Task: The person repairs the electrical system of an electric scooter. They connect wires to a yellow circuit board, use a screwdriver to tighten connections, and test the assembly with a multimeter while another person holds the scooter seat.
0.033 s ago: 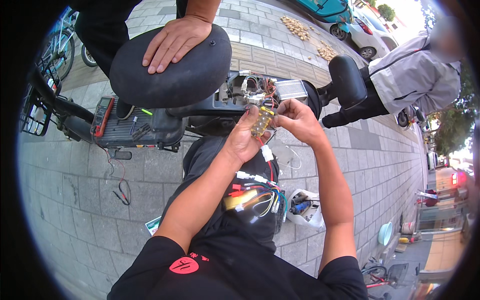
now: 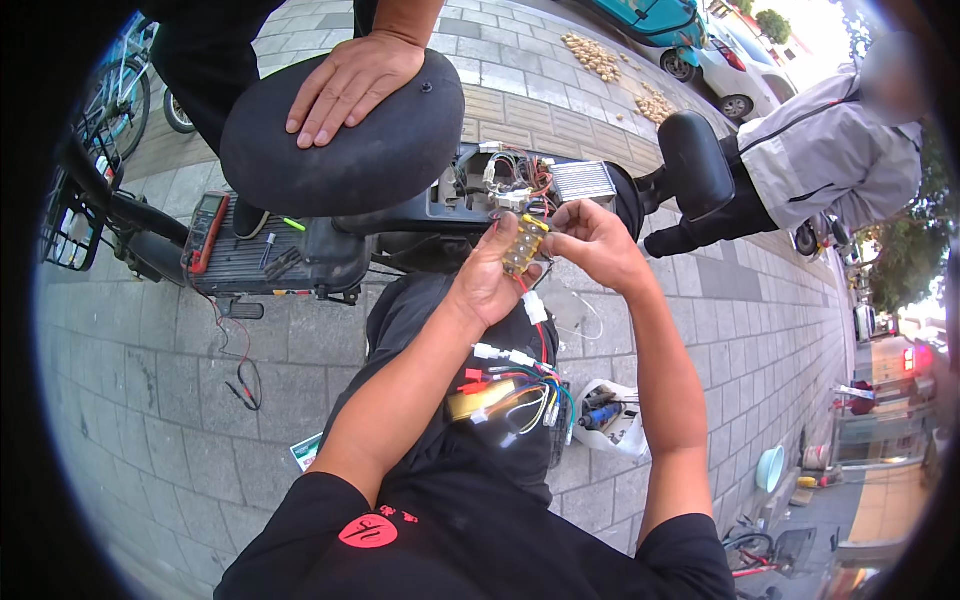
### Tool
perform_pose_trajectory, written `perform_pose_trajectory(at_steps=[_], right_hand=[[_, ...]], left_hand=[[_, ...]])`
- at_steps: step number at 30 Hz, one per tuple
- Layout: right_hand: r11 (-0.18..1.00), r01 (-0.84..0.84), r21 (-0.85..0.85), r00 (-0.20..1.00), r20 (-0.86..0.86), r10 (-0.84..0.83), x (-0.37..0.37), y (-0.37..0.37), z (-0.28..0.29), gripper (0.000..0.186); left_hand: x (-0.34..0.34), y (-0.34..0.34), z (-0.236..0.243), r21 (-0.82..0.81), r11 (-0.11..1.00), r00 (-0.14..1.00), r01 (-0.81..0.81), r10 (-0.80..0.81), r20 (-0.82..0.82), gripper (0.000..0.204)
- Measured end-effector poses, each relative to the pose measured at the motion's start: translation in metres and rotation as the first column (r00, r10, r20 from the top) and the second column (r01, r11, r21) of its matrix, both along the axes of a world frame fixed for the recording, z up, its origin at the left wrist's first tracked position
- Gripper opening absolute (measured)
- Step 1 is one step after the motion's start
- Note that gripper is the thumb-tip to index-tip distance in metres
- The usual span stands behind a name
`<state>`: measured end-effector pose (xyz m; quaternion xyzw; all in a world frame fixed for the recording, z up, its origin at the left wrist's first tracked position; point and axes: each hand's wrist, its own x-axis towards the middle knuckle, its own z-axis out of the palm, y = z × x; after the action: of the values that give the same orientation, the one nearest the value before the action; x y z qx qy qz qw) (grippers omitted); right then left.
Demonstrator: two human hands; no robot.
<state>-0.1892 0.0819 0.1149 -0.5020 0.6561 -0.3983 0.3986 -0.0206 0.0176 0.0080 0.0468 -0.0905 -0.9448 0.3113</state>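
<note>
Two bare hands meet near the middle of the view, above the wearer's dark trousers. The left hand grips a small yellow-edged block with clear, rounded bumps, its thumb pressed against the near side. The right hand is at the block's right edge, fingers bent in toward the thumb; I cannot tell whether they pinch the block or a thin wire. Below the block hangs a white connector on a red wire.

Just beyond, an opened scooter body shows tangled wires beside a silver finned box. Another person's hand lies flat, fingers slightly spread, on a large black seat. To the left, a red-and-dark multimeter rests on the scooter's footboard.

Nearer the wearer are a gold box and a multicoloured wire bundle; right of these, a white bag holds tools. A person in a grey jacket is at upper right.
</note>
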Motion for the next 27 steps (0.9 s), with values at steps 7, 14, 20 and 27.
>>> perform_pose_trajectory(at_steps=[7,14,20,27], right_hand=[[0.999,0.003,0.054,0.954,-0.301,0.013,0.004,-0.001,0.005,0.039],[0.994,-0.006,0.112,0.95,-0.31,0.041,0.009,-0.006,0.014,0.039],[0.994,0.073,0.084,0.913,-0.407,-0.032,0.023,-0.007,0.024,0.034],[0.983,-0.136,-0.124,0.831,-0.554,0.045,0.028,0.002,0.03,0.027]], left_hand=[[-0.001,0.0,-0.002,-0.008,1.0,0.999,-0.007,0.007,0.035,0.033],[0.0,0.003,-0.004,-0.081,0.996,0.996,-0.041,0.047,0.077,0.033],[0.003,0.003,0.006,0.0,0.998,0.989,-0.067,0.066,0.131,0.031],[0.0,0.0,-0.005,-0.029,0.999,0.999,-0.039,0.039,0.001,0.028]])
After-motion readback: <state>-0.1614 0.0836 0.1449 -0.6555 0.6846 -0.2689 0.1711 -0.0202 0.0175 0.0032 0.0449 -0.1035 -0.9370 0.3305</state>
